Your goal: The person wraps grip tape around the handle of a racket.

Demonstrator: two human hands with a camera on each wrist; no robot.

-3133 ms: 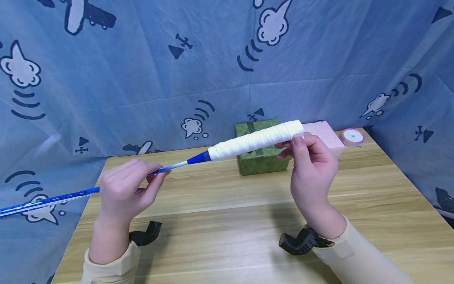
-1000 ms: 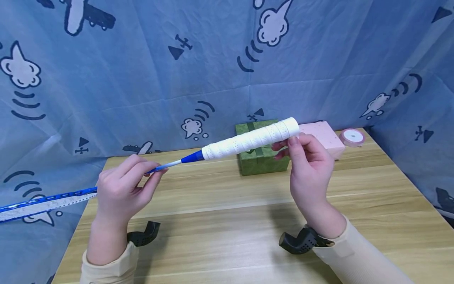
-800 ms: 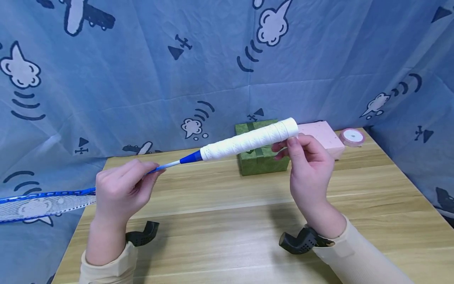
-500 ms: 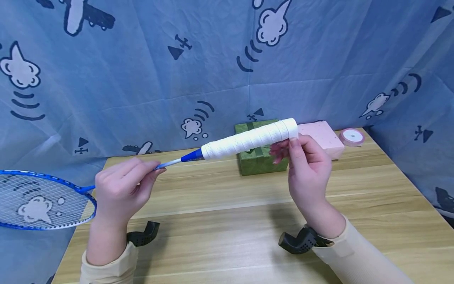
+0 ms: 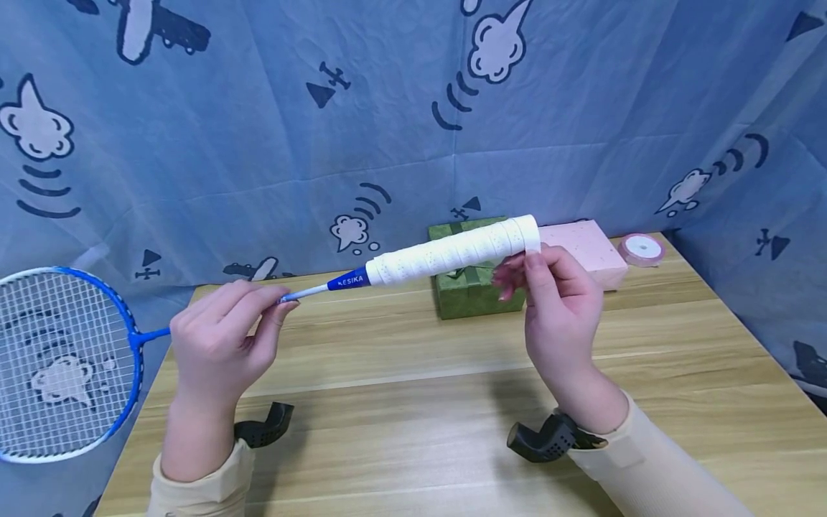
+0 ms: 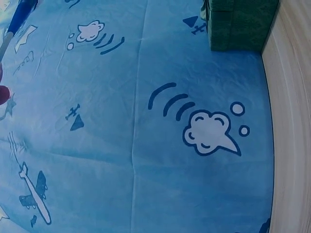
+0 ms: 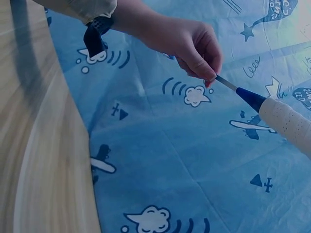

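Note:
A blue badminton racket with a white-wrapped handle hangs slanted above the wooden table. My left hand pinches the thin shaft just below the blue cone. In the right wrist view that same left hand shows pinching the shaft, with the white handle running off to the right. My right hand grips the butt end of the handle between thumb and fingers. The strung head faces me flat, past the table's left edge.
A green gift box, a pink box and a roll of pink ribbon stand at the table's back right. Blue patterned cloth hangs behind and on both sides. The left wrist view shows mostly cloth and the green box.
The racket has turned about its shaft: its head went from edge-on to flat toward me and rose. Both hands kept their places, fingers rolling the shaft and handle.

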